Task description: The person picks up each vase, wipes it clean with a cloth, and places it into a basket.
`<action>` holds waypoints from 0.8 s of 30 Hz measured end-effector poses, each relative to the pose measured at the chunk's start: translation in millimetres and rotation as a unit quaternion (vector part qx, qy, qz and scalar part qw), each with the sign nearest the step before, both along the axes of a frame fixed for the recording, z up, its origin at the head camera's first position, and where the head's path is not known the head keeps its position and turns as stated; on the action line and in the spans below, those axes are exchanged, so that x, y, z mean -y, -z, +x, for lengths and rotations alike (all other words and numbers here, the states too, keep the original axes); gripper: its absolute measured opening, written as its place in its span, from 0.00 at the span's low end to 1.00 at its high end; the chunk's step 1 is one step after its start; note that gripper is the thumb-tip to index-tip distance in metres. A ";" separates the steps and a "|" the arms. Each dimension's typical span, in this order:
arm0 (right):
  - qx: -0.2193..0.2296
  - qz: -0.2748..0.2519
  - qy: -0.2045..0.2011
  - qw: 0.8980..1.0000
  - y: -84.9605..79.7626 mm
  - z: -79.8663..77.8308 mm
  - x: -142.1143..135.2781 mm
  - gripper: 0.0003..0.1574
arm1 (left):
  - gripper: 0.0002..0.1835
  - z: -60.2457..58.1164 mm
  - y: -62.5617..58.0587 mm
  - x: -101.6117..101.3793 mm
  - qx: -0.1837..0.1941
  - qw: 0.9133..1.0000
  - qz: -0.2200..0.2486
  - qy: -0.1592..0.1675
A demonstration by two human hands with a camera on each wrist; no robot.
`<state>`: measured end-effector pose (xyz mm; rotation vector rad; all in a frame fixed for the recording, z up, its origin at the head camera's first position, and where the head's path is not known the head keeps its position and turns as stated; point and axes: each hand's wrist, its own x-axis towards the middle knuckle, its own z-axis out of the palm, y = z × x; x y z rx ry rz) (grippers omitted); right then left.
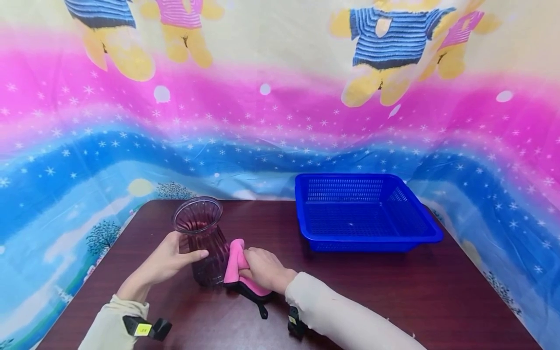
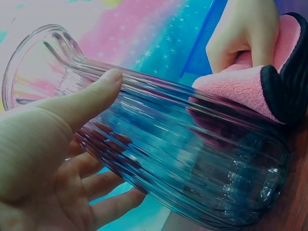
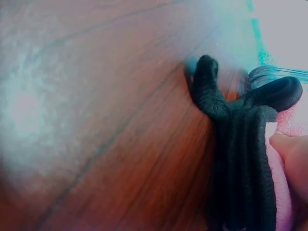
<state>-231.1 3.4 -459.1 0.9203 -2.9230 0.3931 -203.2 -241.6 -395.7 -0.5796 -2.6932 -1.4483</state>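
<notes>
A clear, ribbed glass vase [image 1: 209,257] with a flared rim stands on the dark wooden table, tilted slightly in the head view. My left hand [image 1: 168,260] grips it around the upper body, thumb across the near side and fingers behind, as the left wrist view shows. In my right hand [image 1: 264,267] is a bunched pink cloth [image 1: 235,262] with black edging and a small black hanging loop [image 1: 262,311]. The cloth lies right at the vase's right side, low down. Only the edge of the right hand shows in the right wrist view, beside the folded black trim [image 3: 240,159].
A blue plastic basket [image 1: 372,239] with perforated walls stands at the back right of the table [image 1: 376,296]. Behind the table hangs a colourful printed curtain [image 1: 262,121] with bears and snowflakes.
</notes>
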 end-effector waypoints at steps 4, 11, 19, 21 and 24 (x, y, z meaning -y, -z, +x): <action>0.006 -0.014 0.000 1.000 0.7 0.2 -1.9 0.14 | 0.29 -0.6 1.8 0.1 -0.003 1.000 0.000 0.003; 0.011 -0.063 -0.010 0.998 -8.2 0.2 -2.3 0.13 | 0.29 -0.5 3.1 -0.2 -0.001 1.000 0.006 0.007; 0.007 -0.131 -0.020 0.991 -31.4 -0.3 2.8 0.09 | 0.30 -1.6 5.1 0.0 -0.003 1.000 0.008 0.012; 0.011 -0.147 -0.021 0.989 -37.9 0.1 4.3 0.08 | 0.30 -2.1 5.5 0.1 -0.002 1.000 0.007 0.011; 0.013 -0.166 -0.021 0.986 -46.7 0.2 6.4 0.08 | 0.30 -2.5 5.3 0.2 -0.003 1.000 0.007 0.011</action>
